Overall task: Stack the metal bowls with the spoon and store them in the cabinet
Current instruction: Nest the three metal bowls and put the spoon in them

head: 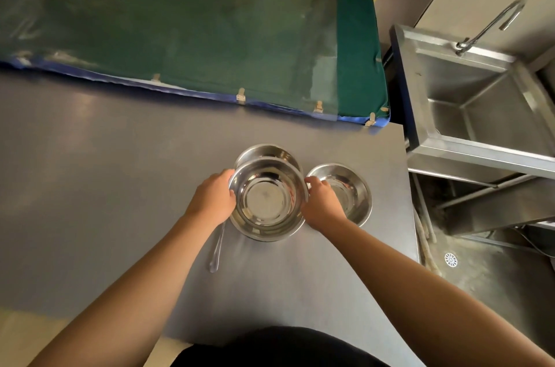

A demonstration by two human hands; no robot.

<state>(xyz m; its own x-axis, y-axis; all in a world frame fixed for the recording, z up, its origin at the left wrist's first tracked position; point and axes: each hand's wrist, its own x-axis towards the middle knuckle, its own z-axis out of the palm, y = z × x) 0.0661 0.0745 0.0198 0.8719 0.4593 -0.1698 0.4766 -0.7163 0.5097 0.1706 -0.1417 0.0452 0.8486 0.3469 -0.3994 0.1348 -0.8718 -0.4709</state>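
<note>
Three shiny metal bowls are on the grey table (90,174). Both hands hold the nearest bowl (267,201) by its rim: my left hand (214,197) on its left side, my right hand (321,204) on its right. This bowl overlaps the near edge of a second bowl (267,152) behind it; I cannot tell whether it is lifted or resting. A third bowl (353,191) stands to the right, partly hidden by my right hand. A metal spoon (216,252) lies on the table under my left wrist, handle toward me.
A green padded mat (180,36) with a blue edge borders the table's far side. A steel sink (480,102) with a curved tap (492,24) stands to the right, beyond a gap. A floor drain (450,260) shows below it. No cabinet is in view.
</note>
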